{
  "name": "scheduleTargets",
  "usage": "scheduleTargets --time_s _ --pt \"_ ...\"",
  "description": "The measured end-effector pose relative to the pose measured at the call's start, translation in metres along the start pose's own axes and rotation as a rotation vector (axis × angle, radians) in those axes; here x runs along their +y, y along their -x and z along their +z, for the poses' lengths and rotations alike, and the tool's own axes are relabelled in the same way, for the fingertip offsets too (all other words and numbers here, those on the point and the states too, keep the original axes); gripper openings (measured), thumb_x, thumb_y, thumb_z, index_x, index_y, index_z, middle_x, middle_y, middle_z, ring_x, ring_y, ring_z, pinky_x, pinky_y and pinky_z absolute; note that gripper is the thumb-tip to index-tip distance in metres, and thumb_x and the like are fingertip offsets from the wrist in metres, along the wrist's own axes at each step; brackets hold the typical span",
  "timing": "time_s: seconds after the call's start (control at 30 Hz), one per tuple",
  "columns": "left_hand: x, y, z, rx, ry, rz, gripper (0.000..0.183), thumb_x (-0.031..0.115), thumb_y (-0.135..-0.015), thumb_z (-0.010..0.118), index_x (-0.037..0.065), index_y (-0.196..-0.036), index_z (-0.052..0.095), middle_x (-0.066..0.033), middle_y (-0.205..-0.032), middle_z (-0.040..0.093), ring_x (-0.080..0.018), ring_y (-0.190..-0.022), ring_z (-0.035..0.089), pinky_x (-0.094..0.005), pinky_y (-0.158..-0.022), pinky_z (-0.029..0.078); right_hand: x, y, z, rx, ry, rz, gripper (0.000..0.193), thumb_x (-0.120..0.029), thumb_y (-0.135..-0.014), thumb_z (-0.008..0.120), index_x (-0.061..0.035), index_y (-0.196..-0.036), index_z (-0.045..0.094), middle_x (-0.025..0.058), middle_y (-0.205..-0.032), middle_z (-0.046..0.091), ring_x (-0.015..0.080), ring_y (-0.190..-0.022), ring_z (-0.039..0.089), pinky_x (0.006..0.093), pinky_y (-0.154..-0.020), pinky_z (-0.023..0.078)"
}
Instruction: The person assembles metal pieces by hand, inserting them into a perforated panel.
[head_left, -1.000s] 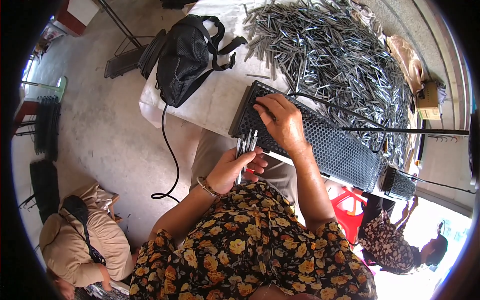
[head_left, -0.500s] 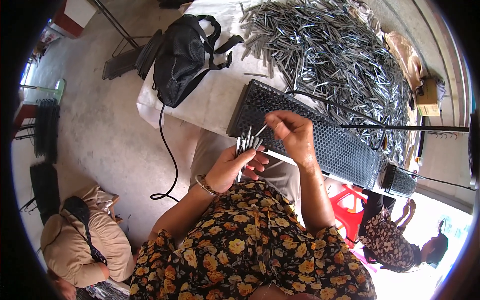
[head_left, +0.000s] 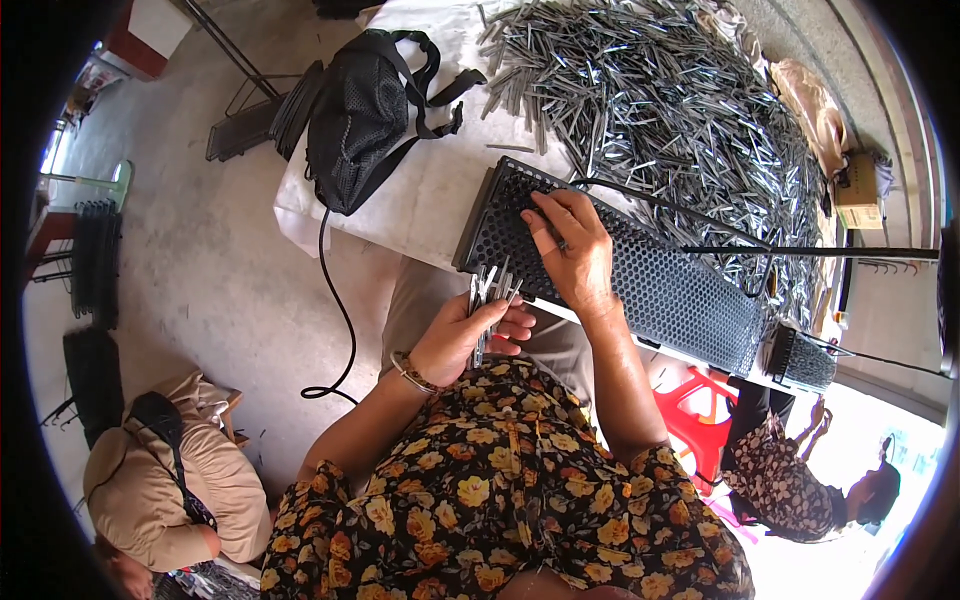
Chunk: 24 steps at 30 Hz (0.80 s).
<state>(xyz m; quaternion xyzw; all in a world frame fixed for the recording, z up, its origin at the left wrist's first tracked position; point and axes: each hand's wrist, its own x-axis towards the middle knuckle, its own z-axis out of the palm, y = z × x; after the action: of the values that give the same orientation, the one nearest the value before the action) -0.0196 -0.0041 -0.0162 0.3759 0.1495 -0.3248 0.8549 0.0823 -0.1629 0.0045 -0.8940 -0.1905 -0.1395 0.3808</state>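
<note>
One black mesh bag with loose straps (head_left: 360, 125) marks the left of my view, slumped on the white cloth-covered table (head_left: 440, 185), well apart from both hands. Next to the right and lower, I see the left hand (head_left: 450, 338), palm turned in, closed round a loose bundle of slim, straight, grey metallic-looking strips (head_left: 484, 300); their upper ends poke out past the thumb, long axes roughly up and down my view, fanning a little. Those ends overlap the near edge of the long black perforated board (head_left: 690, 305), though I cannot tell whether they touch it. Farther right, the right hand (head_left: 574, 245) is over the board's left portion, fingers bent and thumb drawn in close to them; whether anything is pinched there, I cannot tell. From that grip, the bundle lies to the left and nearer the wearer's body, just a short reach away. The board's long axis slants from upper left to lower right, so it crosses the strips' line obliquely, and its holed face is nearer the right hand than the left. Beyond the board, up and to the right, a broad heap of similar grey strips (head_left: 690, 130) spreads over the table, clear of both hands.
</note>
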Motion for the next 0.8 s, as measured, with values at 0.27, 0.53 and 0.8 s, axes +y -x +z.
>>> scheduleTargets --time_s 0.27,0.53,0.8 --pt "0.003 -0.001 -0.001 0.014 -0.092 0.045 0.030 0.027 -0.099 0.047 0.003 -0.116 0.054 -0.0100 -0.099 0.066 -0.0138 -0.081 0.064 -0.0252 -0.063 0.054 0.003 0.000 0.000 0.029 -0.052 -0.034 0.015 -0.010 -0.082 0.069 -0.0021 -0.096 0.069 0.0096 -0.090 0.063 0.0253 -0.073 0.064 0.0326 -0.064 0.052" --pt "0.014 0.005 0.003 -0.089 -0.156 0.131 0.029 0.026 -0.100 0.045 0.002 -0.116 0.055 -0.0080 -0.090 0.064 -0.0070 -0.065 0.056 -0.0205 -0.051 0.045 -0.019 0.013 -0.019 -0.405 -0.606 0.545 0.031 -0.025 -0.090 0.066 0.0007 -0.106 0.067 0.0025 -0.078 0.067 0.0054 -0.060 0.053 0.0205 -0.052 0.044" --pt "0.003 -0.004 -0.002 -0.110 -0.218 0.088 0.030 0.024 -0.100 0.045 0.000 -0.116 0.055 -0.0080 -0.087 0.064 -0.0055 -0.061 0.053 -0.0195 -0.048 0.042 -0.011 0.011 -0.021 -0.074 -0.621 0.609 0.018 -0.011 -0.089 0.065 0.0022 -0.101 0.068 0.0012 -0.075 0.065 0.0033 -0.056 0.050 0.0193 -0.050 0.042"
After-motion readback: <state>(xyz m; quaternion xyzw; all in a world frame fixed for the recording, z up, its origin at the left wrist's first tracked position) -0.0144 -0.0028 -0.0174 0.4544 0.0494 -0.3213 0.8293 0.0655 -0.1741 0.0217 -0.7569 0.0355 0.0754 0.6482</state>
